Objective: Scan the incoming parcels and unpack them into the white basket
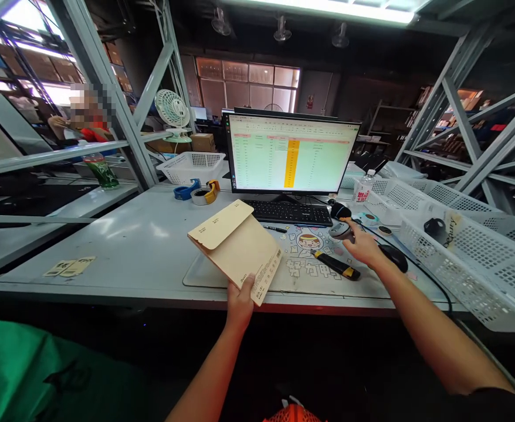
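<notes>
My left hand [241, 300] is closed on the lower edge of a flat tan cardboard mailer [235, 246], thumb on top, holding it tilted above the desk's front edge. My right hand [363, 246] reaches out to the right of the keyboard [290, 212]. Its fingers curl on the handle of a grey and black barcode scanner [339, 228] that rests on the printed desk mat [301, 272]. A yellow and black utility knife [334, 264] lies on the mat just left of that hand. A black mouse [393, 257] sits just right of my wrist.
A monitor [290, 153] showing a green spreadsheet stands behind the keyboard. Tape dispensers [196, 192] and a white basket [191, 167] sit at the back left. Larger white baskets [468, 258] line the right side. Steel rack posts [108, 99] flank the desk; a person [85, 120] sits far left.
</notes>
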